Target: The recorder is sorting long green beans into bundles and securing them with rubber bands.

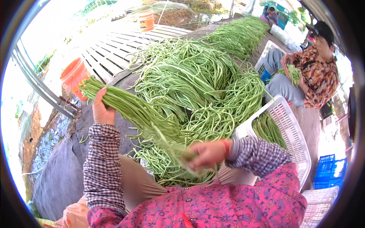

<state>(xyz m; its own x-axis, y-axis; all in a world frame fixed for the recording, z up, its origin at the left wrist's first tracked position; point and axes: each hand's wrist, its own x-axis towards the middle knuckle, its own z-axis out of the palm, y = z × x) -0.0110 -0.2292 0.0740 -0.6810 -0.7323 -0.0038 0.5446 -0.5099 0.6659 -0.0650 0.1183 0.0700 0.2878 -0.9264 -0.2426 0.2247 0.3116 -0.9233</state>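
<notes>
My left hand (pixel 104 107) grips a thick bundle of long green beans (pixel 128 105) near one end, at the left in the head view. The bundle slants down to the right from it. Closed and blurred by motion, my right hand (pixel 206 154) holds some long beans low in the middle, near the bundle's other end; how many is hidden by the blur. A red band circles that wrist. Loose long beans (pixel 168 165) lie in front of my lap, and a large heap of long beans (pixel 188 68) lies beyond my hands.
A white plastic crate (pixel 296 128) holding long beans stands at my right. Across from it a co-worker (pixel 319 65) sits holding beans. Orange buckets (pixel 74 74) stand left and farther back. Blue crates (pixel 329 172) and another white crate (pixel 319 203) are at lower right.
</notes>
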